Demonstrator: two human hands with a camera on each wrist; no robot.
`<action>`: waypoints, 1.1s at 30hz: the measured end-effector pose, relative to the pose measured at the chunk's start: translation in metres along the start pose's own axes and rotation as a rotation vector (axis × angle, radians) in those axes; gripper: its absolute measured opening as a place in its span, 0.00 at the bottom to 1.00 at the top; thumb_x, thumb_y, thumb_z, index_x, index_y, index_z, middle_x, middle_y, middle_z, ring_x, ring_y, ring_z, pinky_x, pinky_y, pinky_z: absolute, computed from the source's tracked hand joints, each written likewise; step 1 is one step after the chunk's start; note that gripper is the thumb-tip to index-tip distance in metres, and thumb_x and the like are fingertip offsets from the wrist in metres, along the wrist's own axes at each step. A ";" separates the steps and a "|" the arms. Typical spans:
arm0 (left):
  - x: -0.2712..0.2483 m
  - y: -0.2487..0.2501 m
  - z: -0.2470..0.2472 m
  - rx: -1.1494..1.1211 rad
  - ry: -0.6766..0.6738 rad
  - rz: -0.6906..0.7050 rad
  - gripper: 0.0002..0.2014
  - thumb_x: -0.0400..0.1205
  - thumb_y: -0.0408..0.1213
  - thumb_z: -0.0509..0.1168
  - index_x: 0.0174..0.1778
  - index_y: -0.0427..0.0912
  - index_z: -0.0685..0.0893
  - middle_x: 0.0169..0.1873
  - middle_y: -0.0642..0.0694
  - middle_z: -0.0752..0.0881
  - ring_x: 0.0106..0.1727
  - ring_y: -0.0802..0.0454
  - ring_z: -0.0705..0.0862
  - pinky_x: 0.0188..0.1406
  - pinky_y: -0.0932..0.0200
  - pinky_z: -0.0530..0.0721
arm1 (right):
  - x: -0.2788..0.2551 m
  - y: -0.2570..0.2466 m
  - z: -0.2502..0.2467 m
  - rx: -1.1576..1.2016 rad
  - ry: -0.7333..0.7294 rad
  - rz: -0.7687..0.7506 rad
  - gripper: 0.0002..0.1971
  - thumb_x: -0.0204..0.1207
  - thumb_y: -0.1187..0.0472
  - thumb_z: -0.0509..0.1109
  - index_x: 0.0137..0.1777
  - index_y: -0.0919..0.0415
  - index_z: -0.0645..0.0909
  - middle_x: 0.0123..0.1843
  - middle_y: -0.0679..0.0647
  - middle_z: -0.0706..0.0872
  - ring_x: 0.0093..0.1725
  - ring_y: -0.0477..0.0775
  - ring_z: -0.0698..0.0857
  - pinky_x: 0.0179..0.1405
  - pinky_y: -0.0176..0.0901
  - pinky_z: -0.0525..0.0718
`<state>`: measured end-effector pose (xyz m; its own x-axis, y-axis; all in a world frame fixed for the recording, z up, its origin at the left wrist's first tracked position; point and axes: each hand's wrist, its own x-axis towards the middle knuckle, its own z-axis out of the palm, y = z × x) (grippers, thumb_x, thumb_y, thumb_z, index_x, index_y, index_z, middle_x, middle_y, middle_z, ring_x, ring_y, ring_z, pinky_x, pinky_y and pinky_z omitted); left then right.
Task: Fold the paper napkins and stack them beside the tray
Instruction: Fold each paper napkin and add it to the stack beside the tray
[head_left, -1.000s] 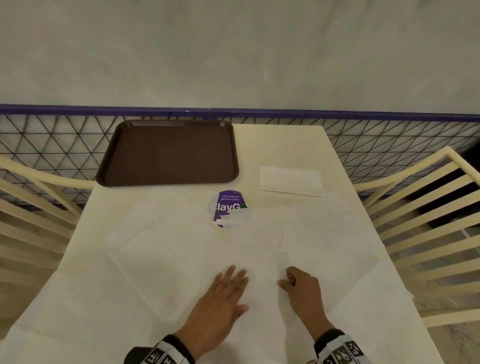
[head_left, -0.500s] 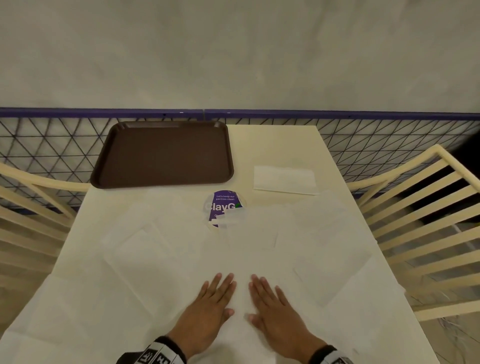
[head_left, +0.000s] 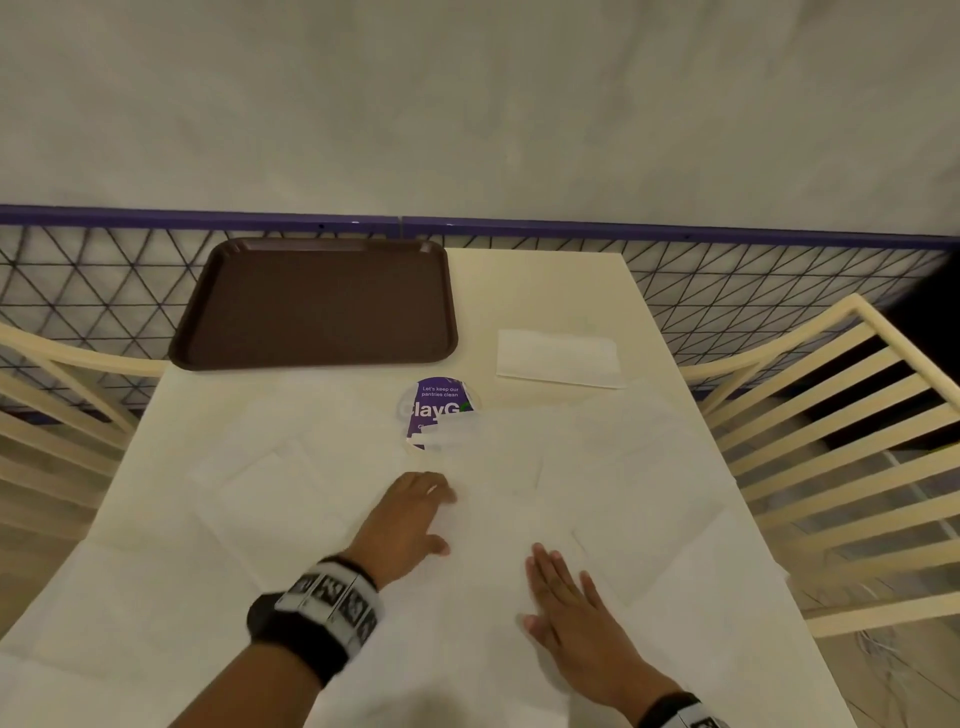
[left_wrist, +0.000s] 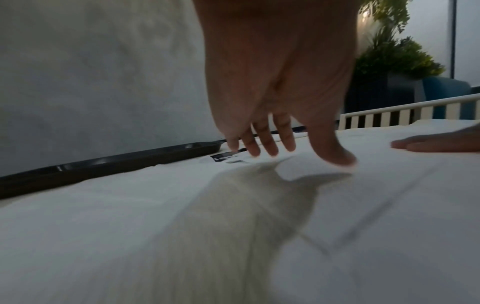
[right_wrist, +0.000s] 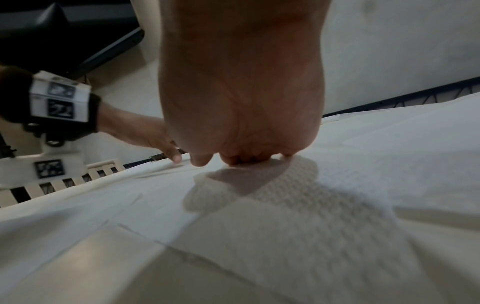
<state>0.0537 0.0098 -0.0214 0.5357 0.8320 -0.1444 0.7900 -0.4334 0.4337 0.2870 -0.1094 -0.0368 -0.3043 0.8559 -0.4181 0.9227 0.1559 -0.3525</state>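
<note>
While pinning the open napkin (head_left: 493, 551) at the near middle of the table (head_left: 524, 291) with the right hand (head_left: 566, 603), laid palm down with fingers straight and gripping nothing, reaches the left hand (head_left: 410, 519) further up the same sheet. Sets those fingertips (left_wrist: 272, 148) and the thumb on the paper, fingers loosely extended, holding nothing either. Probably anchors the sheet with the right so that it cannot slide on the smooth cream top, and feels with the left for the far edge to lift and fold over. Covers the near half of the table with more unfolded napkins (head_left: 291, 493), overlapping at odd angles, thin, white and limp, with a dimpled embossed weave (right_wrist: 298, 205) plain in the right wrist view. Half hides a round purple sticker (head_left: 439, 402) under one of them. Keeps one folded napkin (head_left: 558, 358), a crisp flat rectangle, toward the far right edge, near the tray (head_left: 311, 306) but apart from its near right corner, likely as the start of the stack. Leaves the tray itself, dark brown, smooth, round-cornered with a low raised rim, at the far left corner.
</note>
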 end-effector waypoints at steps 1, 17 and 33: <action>0.008 0.002 -0.004 0.021 -0.129 -0.050 0.37 0.68 0.44 0.77 0.72 0.42 0.71 0.70 0.52 0.70 0.70 0.49 0.68 0.73 0.56 0.65 | 0.000 0.001 0.002 0.012 0.009 -0.002 0.39 0.59 0.27 0.20 0.71 0.41 0.25 0.74 0.35 0.23 0.73 0.32 0.23 0.66 0.28 0.19; -0.019 -0.003 -0.035 -0.259 0.014 -0.257 0.13 0.73 0.40 0.73 0.29 0.59 0.76 0.35 0.57 0.84 0.41 0.53 0.82 0.41 0.61 0.76 | -0.002 -0.002 -0.010 0.057 0.079 0.046 0.38 0.72 0.39 0.46 0.81 0.48 0.40 0.65 0.14 0.20 0.82 0.45 0.39 0.82 0.47 0.41; 0.043 0.052 -0.120 -0.734 0.437 -0.227 0.14 0.77 0.33 0.69 0.37 0.55 0.72 0.29 0.57 0.88 0.29 0.60 0.83 0.27 0.72 0.77 | 0.074 0.014 -0.165 0.796 0.183 0.173 0.09 0.62 0.64 0.82 0.41 0.55 0.88 0.44 0.55 0.91 0.43 0.51 0.88 0.44 0.44 0.85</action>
<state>0.0825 0.0649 0.1021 0.1086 0.9940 -0.0092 0.3921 -0.0344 0.9193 0.3166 0.0377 0.0652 -0.0670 0.9130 -0.4024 0.4894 -0.3214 -0.8107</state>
